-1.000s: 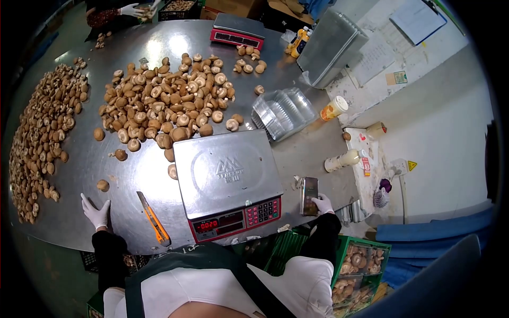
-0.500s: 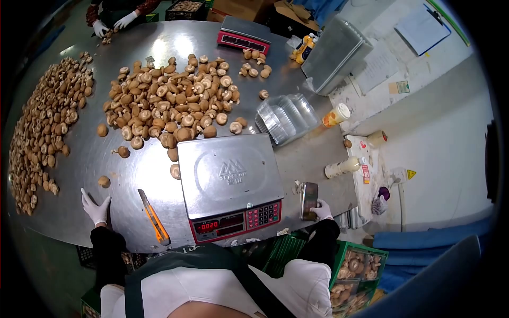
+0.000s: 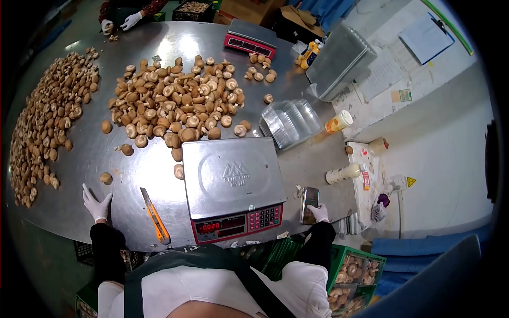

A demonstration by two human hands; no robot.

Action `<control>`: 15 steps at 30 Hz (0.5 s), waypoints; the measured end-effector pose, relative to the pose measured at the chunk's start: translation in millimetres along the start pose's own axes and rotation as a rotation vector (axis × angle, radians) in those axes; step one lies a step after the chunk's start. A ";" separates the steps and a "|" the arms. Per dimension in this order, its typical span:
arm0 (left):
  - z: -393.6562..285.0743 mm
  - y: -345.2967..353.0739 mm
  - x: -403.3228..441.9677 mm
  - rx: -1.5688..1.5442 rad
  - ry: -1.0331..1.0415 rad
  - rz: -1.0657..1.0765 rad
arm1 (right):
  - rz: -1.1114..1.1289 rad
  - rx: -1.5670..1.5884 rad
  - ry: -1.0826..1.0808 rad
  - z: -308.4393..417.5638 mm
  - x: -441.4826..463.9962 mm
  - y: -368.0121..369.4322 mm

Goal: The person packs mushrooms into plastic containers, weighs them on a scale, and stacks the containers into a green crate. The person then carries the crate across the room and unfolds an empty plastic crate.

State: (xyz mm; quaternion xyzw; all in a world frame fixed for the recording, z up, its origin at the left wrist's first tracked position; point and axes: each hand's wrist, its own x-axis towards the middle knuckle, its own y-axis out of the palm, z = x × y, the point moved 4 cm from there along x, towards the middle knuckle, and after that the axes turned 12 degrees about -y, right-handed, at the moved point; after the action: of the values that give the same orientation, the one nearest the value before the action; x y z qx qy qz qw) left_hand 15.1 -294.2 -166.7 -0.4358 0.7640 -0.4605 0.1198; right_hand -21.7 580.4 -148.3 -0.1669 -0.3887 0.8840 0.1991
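Observation:
My left hand (image 3: 96,205), in a white glove, rests on the metal table with its fingers spread and nothing in it. Nearest to it are a single mushroom (image 3: 106,178) and an orange utility knife (image 3: 155,216). A smartphone (image 3: 309,197) lies at the front edge, right of a weighing scale (image 3: 231,175) whose plate is bare and whose red display reads -0020. My gloved right hand (image 3: 319,212) is at the phone's lower right, fingers stretched onto its screen rather than wrapped round it. A heap of mushrooms (image 3: 175,100) sits behind the scale.
A larger mushroom pile (image 3: 53,116) covers the table's left side. Clear plastic trays (image 3: 291,123), a paper cup (image 3: 339,122) and a bottle (image 3: 343,173) stand at right. Across the table, a co-worker's gloved hands (image 3: 131,21) are near a second scale (image 3: 249,40). Mushroom crates (image 3: 352,270) stand below.
My right hand has shifted from the phone's right edge onto its screen. My left hand stays in place. The co-worker's hands have moved slightly, and the whole view has shifted a little.

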 end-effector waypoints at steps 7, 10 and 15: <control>-0.6 0.5 0.2 0.004 -0.003 0.009 | 0.011 0.000 0.000 -24.9 10.6 5.7; -1.1 0.0 0.3 0.006 0.001 0.008 | 0.003 0.143 0.026 -53.9 22.8 7.5; -0.5 1.2 0.8 0.016 -0.014 0.019 | 0.025 0.246 0.055 -55.3 19.4 4.3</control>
State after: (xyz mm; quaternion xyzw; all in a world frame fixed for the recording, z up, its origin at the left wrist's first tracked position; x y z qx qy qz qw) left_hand 13.6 -294.3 -167.3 -0.4306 0.7636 -0.4624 0.1328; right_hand -14.5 621.4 -189.7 -0.1702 -0.2697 0.9225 0.2174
